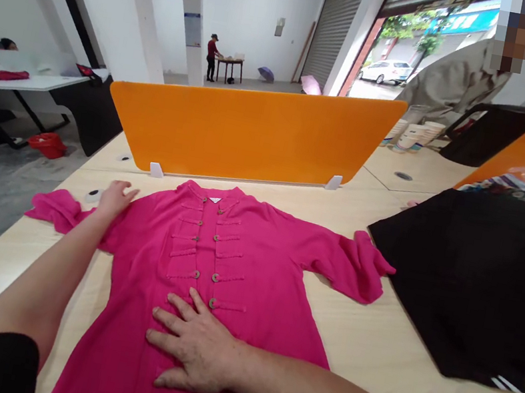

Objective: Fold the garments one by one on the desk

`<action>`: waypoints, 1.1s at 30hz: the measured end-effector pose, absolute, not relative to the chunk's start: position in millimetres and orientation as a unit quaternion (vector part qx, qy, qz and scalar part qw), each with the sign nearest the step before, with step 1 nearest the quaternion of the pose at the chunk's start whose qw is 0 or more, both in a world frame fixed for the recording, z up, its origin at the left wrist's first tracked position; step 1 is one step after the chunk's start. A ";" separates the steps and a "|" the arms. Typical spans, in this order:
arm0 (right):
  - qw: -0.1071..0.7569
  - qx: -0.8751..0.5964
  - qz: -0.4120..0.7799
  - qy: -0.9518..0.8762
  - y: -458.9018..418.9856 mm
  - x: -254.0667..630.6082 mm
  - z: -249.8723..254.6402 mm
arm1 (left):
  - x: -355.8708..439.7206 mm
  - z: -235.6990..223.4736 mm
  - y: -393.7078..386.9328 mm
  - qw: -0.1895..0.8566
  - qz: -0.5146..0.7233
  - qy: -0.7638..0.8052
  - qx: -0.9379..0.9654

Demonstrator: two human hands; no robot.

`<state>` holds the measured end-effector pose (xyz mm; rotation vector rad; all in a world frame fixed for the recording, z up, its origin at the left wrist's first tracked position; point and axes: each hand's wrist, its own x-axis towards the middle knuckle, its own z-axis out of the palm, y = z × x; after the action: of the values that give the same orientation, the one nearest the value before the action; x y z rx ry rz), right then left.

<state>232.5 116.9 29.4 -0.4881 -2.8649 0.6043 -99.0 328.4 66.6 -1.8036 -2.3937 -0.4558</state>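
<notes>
- Right fingers (169, 321) lay spread on the bright-pink, long-sleeved cloth shirt (273, 252); light, flat pressure seemed best.
- Left fingers (130, 195), slightly apart, were near its shoulder.

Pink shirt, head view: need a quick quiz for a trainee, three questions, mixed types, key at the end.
1. Multiple choice: where on the shirt is the right hand?
A) on the collar
B) on the front
C) on a cuff
2. True or false: the black cloth lies to the right of the shirt.
3. Fill in: the upright panel beyond the collar is ____ in colour.

Key: 1 B; 2 true; 3 orange.
</notes>
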 end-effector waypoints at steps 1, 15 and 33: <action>0.089 -0.164 0.199 -0.962 116.7 232.8 29.1 | -90.1 61.6 334.7 0.044 -0.142 -0.784 -0.603; 0.092 -0.170 0.188 -0.963 117.6 234.3 32.2 | -28.0 56.3 343.4 0.166 -0.142 -0.759 -0.613; 0.136 -0.153 0.171 -0.964 126.9 231.1 31.6 | 110.7 44.4 337.3 -0.075 -0.087 -0.717 -0.687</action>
<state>231.1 126.9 31.6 -0.4419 -2.7920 0.4946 110.7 337.3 44.4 -2.2692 -2.3675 -0.2884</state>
